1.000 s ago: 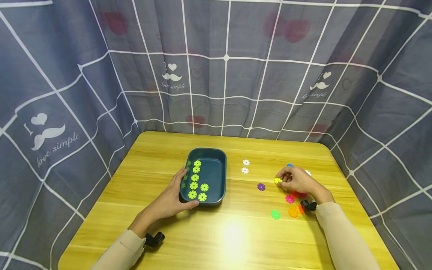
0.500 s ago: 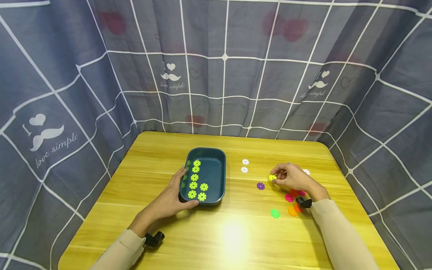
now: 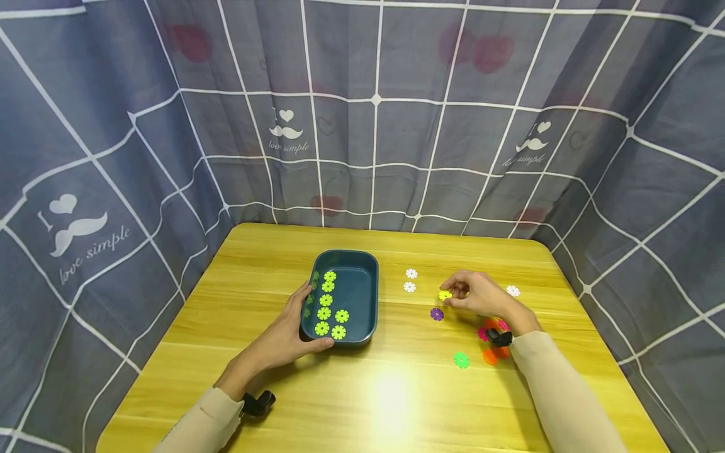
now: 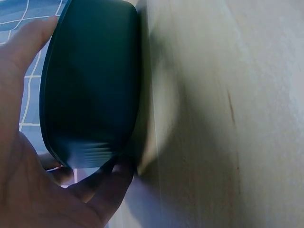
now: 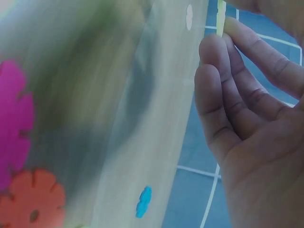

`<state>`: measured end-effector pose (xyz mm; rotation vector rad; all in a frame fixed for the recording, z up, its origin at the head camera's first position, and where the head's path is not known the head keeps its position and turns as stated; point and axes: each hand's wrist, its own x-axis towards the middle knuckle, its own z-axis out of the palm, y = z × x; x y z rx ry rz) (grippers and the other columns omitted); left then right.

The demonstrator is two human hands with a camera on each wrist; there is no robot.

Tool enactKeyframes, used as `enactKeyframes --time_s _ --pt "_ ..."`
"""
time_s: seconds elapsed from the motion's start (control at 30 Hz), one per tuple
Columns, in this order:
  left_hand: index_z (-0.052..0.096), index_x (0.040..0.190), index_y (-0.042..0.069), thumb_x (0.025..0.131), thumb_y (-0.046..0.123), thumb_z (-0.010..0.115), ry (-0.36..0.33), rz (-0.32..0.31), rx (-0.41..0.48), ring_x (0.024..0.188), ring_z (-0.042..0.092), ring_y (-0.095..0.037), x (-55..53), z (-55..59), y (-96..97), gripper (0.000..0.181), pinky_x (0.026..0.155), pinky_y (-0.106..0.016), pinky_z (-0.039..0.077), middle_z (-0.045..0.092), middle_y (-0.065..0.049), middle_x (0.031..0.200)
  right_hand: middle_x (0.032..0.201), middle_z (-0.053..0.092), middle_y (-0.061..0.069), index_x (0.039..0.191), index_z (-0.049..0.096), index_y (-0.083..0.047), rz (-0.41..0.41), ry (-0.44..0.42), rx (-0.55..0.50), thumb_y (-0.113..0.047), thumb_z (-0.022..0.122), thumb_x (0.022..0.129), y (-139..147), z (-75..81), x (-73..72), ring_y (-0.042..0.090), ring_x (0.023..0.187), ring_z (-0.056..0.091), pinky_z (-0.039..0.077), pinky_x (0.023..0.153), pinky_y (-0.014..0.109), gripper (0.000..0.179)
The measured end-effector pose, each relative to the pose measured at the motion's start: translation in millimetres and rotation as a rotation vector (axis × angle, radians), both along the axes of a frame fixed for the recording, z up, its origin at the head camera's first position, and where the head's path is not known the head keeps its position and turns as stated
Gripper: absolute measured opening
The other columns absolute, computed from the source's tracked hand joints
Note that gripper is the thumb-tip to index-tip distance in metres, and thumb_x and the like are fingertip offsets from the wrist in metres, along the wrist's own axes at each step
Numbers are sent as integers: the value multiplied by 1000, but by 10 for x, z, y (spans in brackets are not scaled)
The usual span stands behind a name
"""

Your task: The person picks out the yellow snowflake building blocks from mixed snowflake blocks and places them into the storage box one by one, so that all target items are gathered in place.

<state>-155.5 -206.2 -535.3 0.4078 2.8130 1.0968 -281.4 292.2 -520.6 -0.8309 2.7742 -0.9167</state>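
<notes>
My left hand (image 3: 286, 331) grips the near left corner of a dark teal plastic tray (image 3: 365, 296), its thumb at the front rim and fingers along the left side. Inside the tray lie several yellow-green snowflake discs (image 3: 326, 301), notched like flowers, mostly in a column by the left wall. Above the table, right of the tray, my right hand (image 3: 478, 294) pinches one yellow snowflake disc (image 3: 445, 295) between thumb and fingertips. In the right wrist view this disc (image 5: 221, 18) shows edge-on. A purple disc (image 3: 437, 314) lies just below that hand.
Two white discs (image 3: 410, 287) lie between tray and right hand. A green disc (image 3: 461, 360) is nearer the front; pink and orange discs (image 3: 489, 357) cluster under the right wrist. A blue disc (image 5: 144, 202) shows in the right wrist view. Gridded curtains (image 3: 345, 145) surround the wooden table (image 3: 272, 251).
My right hand has moved left with the yellow disc, away from the pink and orange cluster and towards the tray. The left hand and tray have stayed in place.
</notes>
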Motion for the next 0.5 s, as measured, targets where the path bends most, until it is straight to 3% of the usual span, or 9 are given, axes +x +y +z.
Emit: enactKeyframes --time_s 0.27,0.5 --pt "9 186 9 94 66 92 -3 6 0 176 34 -52 5 -5 10 136 136 -75 39 10 -18 197 95 81 -7 122 86 -15 25 9 -21 -17 96 98 -162 47 -17 4 83 73 61 76 23 26" --pt "8 187 10 94 67 91 -7 4 2 176 34 -53 5 5 7 137 136 -75 39 8 -17 197 100 81 -7 125 85 -11 56 -8 -29 -17 93 100 -306 93 -53 6 87 75 64 84 26 28"
